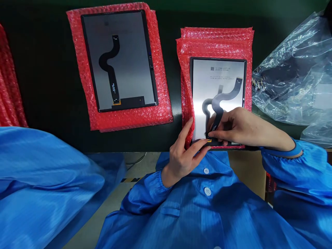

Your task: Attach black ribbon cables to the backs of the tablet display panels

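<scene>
In front of me a display panel (202, 83) lies back side up on red bubble-wrap bags (215, 45). My right hand (238, 126) pinches the lower part of a black S-shaped flex cable (218, 103) between thumb and fingers. The cable's upper end lifts over the shiny panel, which mirrors it. My left hand (183, 155) has its fingers spread, the index fingertip at the gold connector (209, 140) near the panel's bottom edge. Another of its fingers touches the bubble wrap at the left. Whether the cable's end is seated on the connector, I cannot tell.
To the left, a second panel (129, 76) with a similar flex cable (113, 77) rests on red bubble bags (162, 90). Clear plastic bags (293, 76) holding dark items are at the right. A co-worker's blue sleeve (46, 173) is at the lower left, beside more red wrap (10, 86).
</scene>
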`<state>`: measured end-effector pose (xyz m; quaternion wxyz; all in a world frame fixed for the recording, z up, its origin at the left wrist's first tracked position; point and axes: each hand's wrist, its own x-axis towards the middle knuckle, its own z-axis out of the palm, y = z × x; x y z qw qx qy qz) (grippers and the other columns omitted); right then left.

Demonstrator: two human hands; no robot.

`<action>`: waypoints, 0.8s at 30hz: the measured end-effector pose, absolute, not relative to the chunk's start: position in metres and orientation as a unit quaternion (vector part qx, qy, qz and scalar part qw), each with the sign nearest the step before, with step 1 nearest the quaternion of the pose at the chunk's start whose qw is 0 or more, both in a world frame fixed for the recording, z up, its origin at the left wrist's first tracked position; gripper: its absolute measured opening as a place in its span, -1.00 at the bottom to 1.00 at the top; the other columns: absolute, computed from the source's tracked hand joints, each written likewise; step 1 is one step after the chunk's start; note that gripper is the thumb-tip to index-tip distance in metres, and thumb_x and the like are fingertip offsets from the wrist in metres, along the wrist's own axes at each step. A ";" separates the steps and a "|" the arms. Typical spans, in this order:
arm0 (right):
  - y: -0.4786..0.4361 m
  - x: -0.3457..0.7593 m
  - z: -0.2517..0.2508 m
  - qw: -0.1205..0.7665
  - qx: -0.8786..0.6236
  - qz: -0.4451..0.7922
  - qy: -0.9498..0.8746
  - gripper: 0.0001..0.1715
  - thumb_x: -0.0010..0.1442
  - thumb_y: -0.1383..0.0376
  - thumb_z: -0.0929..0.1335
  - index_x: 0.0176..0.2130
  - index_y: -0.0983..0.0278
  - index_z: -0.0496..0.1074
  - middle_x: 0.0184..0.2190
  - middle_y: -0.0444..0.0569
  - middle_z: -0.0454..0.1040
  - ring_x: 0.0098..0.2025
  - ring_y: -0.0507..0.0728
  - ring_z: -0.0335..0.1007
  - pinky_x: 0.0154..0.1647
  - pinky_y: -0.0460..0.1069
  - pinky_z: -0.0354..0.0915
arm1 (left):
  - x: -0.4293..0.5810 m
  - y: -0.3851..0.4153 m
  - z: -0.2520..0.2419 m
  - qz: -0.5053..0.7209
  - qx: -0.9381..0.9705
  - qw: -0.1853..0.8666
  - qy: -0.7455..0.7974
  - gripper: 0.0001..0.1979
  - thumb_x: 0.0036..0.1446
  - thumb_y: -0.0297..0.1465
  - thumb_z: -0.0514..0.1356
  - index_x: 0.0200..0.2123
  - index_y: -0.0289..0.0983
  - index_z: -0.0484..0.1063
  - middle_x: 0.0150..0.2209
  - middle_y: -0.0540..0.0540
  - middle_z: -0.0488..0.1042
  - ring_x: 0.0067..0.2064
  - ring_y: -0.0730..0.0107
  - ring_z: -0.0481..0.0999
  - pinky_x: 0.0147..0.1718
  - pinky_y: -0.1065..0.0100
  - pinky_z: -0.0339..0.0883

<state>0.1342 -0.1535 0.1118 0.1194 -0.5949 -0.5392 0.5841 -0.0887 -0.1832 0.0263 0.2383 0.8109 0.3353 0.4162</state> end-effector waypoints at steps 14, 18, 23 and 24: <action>-0.152 0.134 0.113 0.078 -0.603 0.543 -0.579 -0.75 0.23 0.17 0.49 -0.43 0.24 0.54 -0.58 -0.11 0.54 -0.54 0.11 0.48 -0.55 -0.04 0.27 | -0.089 -0.182 0.026 0.421 0.813 0.233 0.330 -0.76 0.19 -0.36 0.44 -0.10 -0.26 0.54 0.46 -0.28 0.21 0.29 -0.03 0.51 0.09 0.19 0.62; -0.150 0.131 0.117 0.056 -0.616 0.528 -0.582 -0.74 0.24 0.17 0.48 -0.41 0.26 0.52 -0.57 -0.10 0.55 -0.52 0.10 0.48 -0.52 -0.04 0.27 | -0.089 -0.182 0.025 0.425 0.810 0.236 0.327 -0.76 0.18 -0.37 0.44 -0.12 -0.28 0.54 0.45 -0.32 0.23 0.30 -0.03 0.50 0.11 0.19 0.61; -0.152 0.132 0.114 0.059 -0.612 0.527 -0.587 -0.72 0.25 0.16 0.47 -0.43 0.24 0.48 -0.59 -0.13 0.53 -0.55 0.10 0.47 -0.51 -0.04 0.27 | -0.089 -0.181 0.025 0.429 0.809 0.235 0.326 -0.75 0.18 -0.38 0.45 -0.12 -0.29 0.54 0.43 -0.34 0.25 0.30 -0.03 0.50 0.13 0.19 0.59; -0.152 0.133 0.113 0.063 -0.610 0.529 -0.587 -0.71 0.25 0.15 0.48 -0.43 0.24 0.48 -0.59 -0.13 0.53 -0.55 0.10 0.47 -0.50 -0.03 0.28 | -0.089 -0.181 0.025 0.429 0.809 0.235 0.326 -0.75 0.17 -0.38 0.45 -0.12 -0.29 0.54 0.43 -0.34 0.26 0.30 -0.03 0.50 0.13 0.19 0.59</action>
